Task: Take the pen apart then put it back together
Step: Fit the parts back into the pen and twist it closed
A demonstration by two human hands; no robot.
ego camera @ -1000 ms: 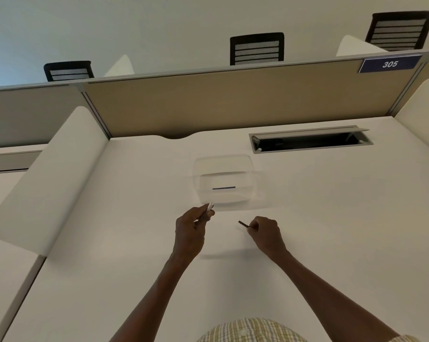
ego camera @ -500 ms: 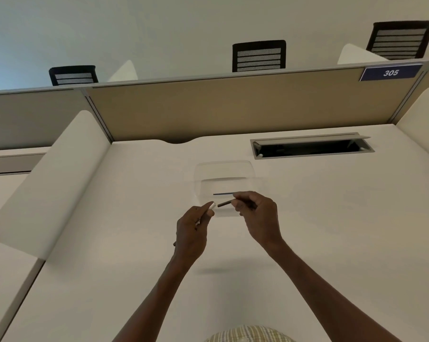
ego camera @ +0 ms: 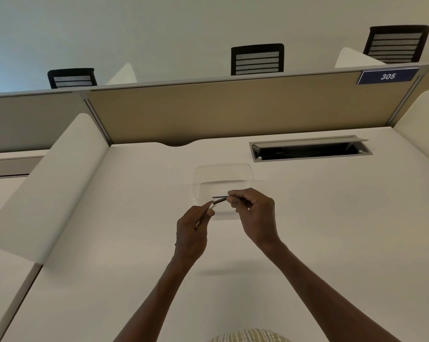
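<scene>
My left hand [ego camera: 193,229] grips the white pen barrel [ego camera: 212,206]; only its open end shows above the fingers. My right hand [ego camera: 254,213] pinches a thin dark refill [ego camera: 220,200], whose tip meets the barrel's open end. Both hands hover just in front of a clear plastic tray [ego camera: 222,172] on the white desk [ego camera: 307,243]. A thin dark pen part [ego camera: 219,197] lies in the tray behind the refill, partly hidden by my right fingers.
A grey cable hatch [ego camera: 309,150] is set into the desk at the back right. A tan partition [ego camera: 233,107] closes the back, and curved white dividers [ego camera: 48,183] stand at both sides. Black chairs show beyond the partition.
My right hand rose from the desk with the dark refill and moved left and forward to the barrel held by my left hand. The refill tip now meets the barrel's end.
</scene>
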